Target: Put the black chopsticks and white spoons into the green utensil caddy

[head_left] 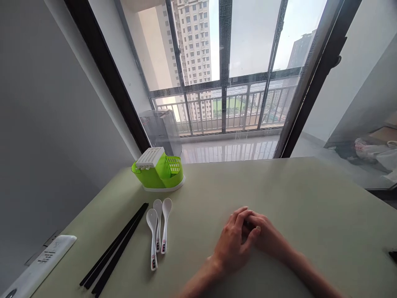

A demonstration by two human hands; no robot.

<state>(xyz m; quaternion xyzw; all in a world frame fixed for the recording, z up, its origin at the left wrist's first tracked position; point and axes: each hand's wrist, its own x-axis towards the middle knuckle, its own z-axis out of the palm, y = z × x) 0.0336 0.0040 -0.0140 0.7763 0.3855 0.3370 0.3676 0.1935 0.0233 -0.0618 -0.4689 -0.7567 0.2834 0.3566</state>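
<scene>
My left hand (233, 242) and my right hand (263, 231) rest folded together on the table, right of the middle. The left fingers lie closed over the right hand, and the right fingers are mostly hidden beneath them. No object shows in either hand. To their left, three white spoons (165, 225) lie side by side with bowls pointing away from me. Black chopsticks (119, 246) lie slanted beside the spoons. Behind them stands a bright green utensil caddy (151, 177) with a white slotted top and a white base.
The pale green table (211, 186) reaches back to a glass sliding door. A white power strip (52, 260) lies along its left edge. A small dark item (393, 255) sits at the far right edge. Plastic-wrapped things (375, 155) are on the right, beyond the table.
</scene>
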